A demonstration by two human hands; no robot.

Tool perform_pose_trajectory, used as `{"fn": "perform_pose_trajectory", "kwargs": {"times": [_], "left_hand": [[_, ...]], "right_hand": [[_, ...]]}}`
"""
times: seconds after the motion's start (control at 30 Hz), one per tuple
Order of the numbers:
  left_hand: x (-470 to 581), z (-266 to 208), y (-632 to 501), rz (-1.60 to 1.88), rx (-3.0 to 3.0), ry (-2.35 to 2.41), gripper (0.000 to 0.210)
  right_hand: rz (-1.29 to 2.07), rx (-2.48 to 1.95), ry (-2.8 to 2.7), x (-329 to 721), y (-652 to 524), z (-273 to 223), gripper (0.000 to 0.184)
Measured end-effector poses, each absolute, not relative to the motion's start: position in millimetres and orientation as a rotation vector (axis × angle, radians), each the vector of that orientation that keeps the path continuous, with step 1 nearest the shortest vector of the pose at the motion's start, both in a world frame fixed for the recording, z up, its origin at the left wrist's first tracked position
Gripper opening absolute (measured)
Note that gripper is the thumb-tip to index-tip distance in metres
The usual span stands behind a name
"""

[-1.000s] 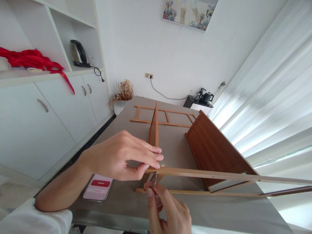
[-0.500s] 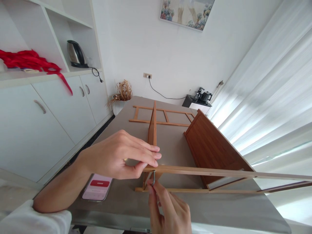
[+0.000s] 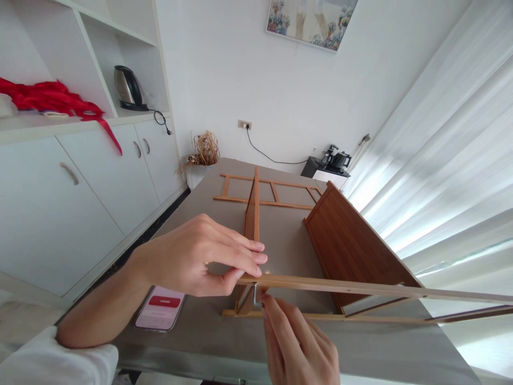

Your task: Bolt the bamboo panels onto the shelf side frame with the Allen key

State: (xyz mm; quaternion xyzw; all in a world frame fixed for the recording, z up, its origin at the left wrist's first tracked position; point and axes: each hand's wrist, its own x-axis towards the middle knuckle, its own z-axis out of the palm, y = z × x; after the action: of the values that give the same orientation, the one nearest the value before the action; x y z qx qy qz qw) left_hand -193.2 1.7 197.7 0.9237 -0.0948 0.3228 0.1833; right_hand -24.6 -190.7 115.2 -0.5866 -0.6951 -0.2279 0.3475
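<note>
My left hand [image 3: 200, 256] grips the corner where a narrow upright wooden board [image 3: 251, 214] meets the near ladder-like wooden frame [image 3: 320, 282]. Its thumb is below the frame's upper rail and its fingers lie over the joint. A small L-shaped hex key [image 3: 255, 297] has one end at the rail, just under the left fingertips. My right hand [image 3: 300, 337] pinches the key's other end between thumb and forefinger. A wider wooden panel [image 3: 356, 240] stands at the frame further right. Whatever fastener the key sits in is hidden.
On the grey table [image 3: 208, 342] a phone [image 3: 160, 310] lies beside my left forearm. Another ladder-like wooden frame [image 3: 276, 195] lies flat at the far end. White cabinets [image 3: 88, 198] line the left, a white curtain [image 3: 452, 160] the right.
My right hand has moved to the right, swinging the hex key's free arm round that way. The left hand keeps its hold on the corner. The view has shifted slightly.
</note>
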Motion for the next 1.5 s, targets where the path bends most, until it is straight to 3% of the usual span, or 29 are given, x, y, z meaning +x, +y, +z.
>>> {"fn": "perform_pose_trajectory", "kwargs": {"times": [0.6, 1.03, 1.5], "left_hand": [[-192.3, 197.8, 1.1, 0.93, 2.59, -0.258, 0.04], [-192.9, 197.2, 0.9, 0.918, 2.595, -0.261, 0.04], [-193.0, 197.2, 1.8, 0.915, 2.595, -0.252, 0.041]], "right_hand": [[-0.9, -1.556, -2.011, -11.7, -196.4, 160.9, 0.028], [-0.468, -1.426, -1.824, -29.6, -184.6, 129.5, 0.013], [-0.119, -1.52, -1.366, -74.0, -176.1, 107.7, 0.014]]}}
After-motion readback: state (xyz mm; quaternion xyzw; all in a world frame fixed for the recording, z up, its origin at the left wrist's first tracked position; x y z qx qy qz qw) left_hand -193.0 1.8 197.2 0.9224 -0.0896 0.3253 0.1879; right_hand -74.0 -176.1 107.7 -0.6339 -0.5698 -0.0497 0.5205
